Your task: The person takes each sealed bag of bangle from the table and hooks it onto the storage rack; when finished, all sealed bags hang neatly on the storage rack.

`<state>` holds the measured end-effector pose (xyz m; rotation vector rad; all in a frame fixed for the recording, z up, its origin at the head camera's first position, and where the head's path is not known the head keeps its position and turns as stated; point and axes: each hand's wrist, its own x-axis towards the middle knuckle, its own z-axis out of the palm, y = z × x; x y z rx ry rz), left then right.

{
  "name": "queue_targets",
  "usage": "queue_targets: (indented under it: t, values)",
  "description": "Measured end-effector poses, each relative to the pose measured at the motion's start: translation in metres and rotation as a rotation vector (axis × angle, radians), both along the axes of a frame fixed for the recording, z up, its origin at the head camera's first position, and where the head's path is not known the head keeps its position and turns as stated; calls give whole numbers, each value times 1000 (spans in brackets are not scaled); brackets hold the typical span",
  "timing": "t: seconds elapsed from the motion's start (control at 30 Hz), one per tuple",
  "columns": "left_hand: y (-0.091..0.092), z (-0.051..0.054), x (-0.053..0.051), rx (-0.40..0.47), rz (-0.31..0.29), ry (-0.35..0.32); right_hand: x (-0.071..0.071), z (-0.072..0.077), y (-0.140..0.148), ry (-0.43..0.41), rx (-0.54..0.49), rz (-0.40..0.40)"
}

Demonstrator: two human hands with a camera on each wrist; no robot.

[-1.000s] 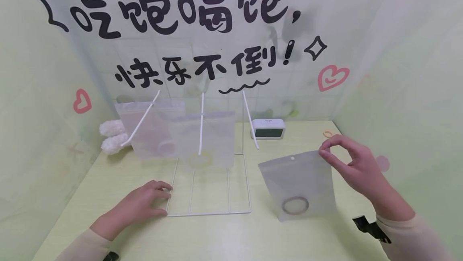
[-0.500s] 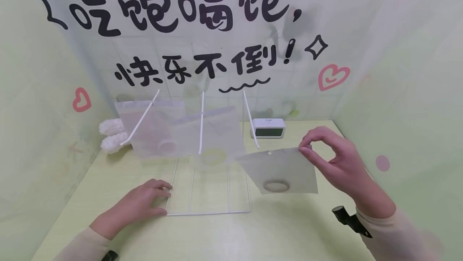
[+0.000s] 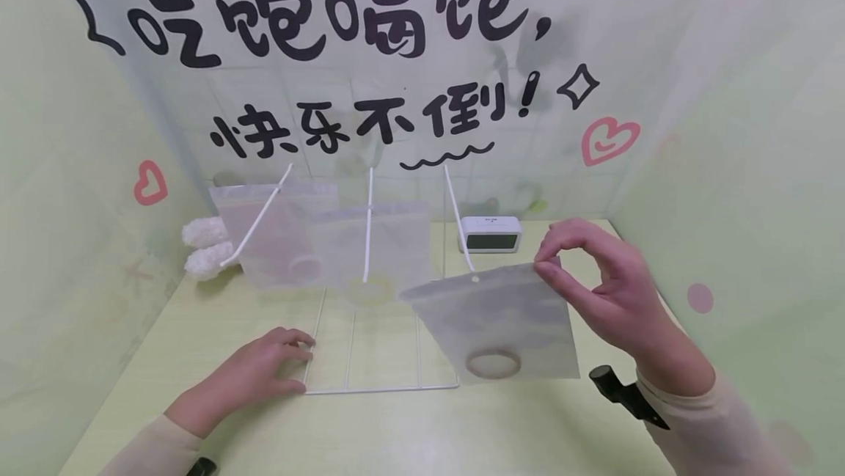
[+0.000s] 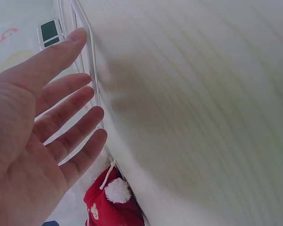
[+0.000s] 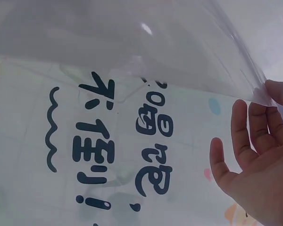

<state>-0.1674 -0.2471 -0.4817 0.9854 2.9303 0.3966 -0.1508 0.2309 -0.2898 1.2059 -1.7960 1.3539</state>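
My right hand pinches the top right corner of a translucent zip bag between thumb and forefinger. A ring-shaped item lies inside it, low down. The bag's punched hole is just below the front tip of the right prong of a white wire display rack. Two more bags, a left bag and a middle bag, hang on the other prongs. My left hand rests at the left edge of the rack's base, its fingers extended along the wire in the left wrist view.
Behind the rack's right side stands a white digital clock. Fluffy white-pink shapes sit at the back left. A red cloth item with a white pompom shows in the left wrist view. Printed sheeting encloses the table.
My right hand has moved left, carrying the bag to the right prong's tip. The middle bag swung aside, then hung straight again. My left hand stayed at the rack's base.
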Motion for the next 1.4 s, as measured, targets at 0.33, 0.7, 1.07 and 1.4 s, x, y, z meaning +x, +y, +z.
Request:
queue_targets:
  t: [0.33, 0.7, 1.07, 1.4]
  values:
    - [-1, -2, 3, -1, 2, 24, -2, 1, -4, 11, -7, -57]
    - [-1, -3, 2, 1, 14, 12, -18, -5, -2, 5, 67, -171]
    - [-1, -3, 1, 10, -6, 37, -43, -13, -6, -90, 76, -285]
    - [-1, -4, 1, 4, 17, 15, -71, -19, -8, -69, 39, -293]
